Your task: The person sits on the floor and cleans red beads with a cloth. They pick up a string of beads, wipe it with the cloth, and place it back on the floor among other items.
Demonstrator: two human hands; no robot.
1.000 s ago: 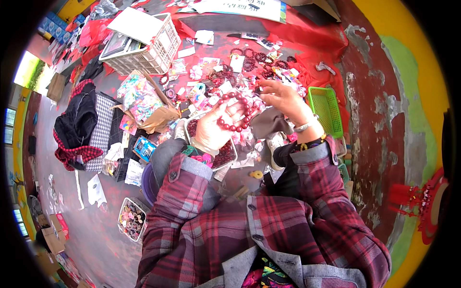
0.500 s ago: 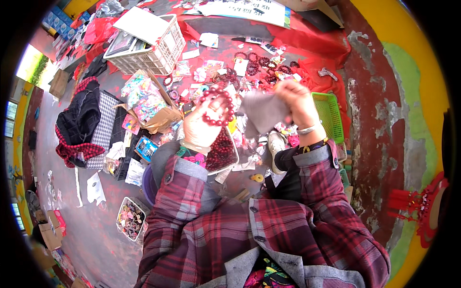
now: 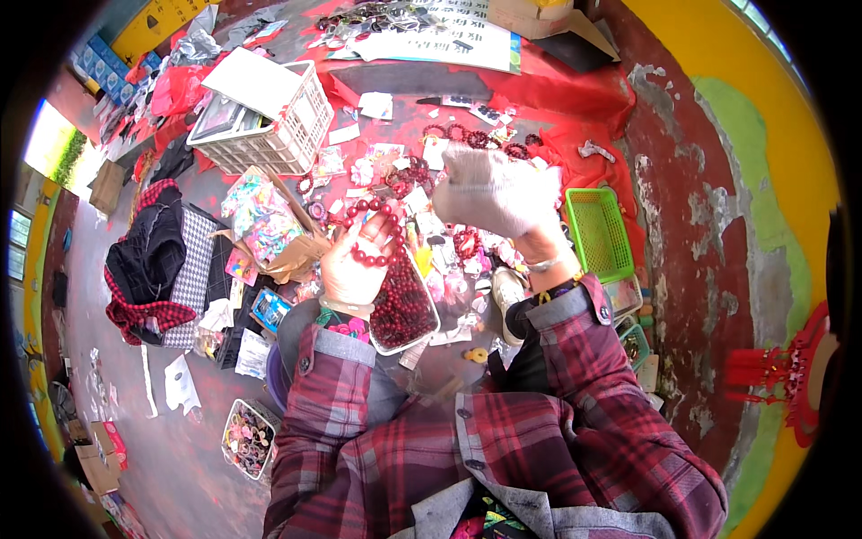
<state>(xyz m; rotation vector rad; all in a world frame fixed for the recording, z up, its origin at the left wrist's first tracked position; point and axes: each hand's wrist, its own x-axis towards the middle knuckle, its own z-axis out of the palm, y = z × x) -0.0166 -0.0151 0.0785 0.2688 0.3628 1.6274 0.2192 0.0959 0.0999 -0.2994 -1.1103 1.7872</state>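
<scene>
A bracelet of round, dark red beads [image 3: 363,206] hangs looped at the fingers of my left hand [image 3: 348,278], its palm turned upward. A pale grey-white cloth [image 3: 489,190] covers my right hand [image 3: 541,244], which grips it; its fingers are hidden and only the wrist end shows. Below and between the hands stands a white tray [image 3: 437,325] heaped with red bead strings [image 3: 395,310]. More dark red bracelets [image 3: 476,139] lie beyond my right hand on the red-covered floor.
A bright green basket [image 3: 600,235] stands right of my right hand. Left of the hands is a cardboard box [image 3: 301,247] of colourful packets; behind it, a white crate [image 3: 301,135]. A small basket of trinkets [image 3: 249,437] sits lower left. My shoe [image 3: 508,296] is close by.
The cloth, hanging below my right hand before, now wraps over it, hiding the fingers. My left hand with the bracelet has shifted left and down.
</scene>
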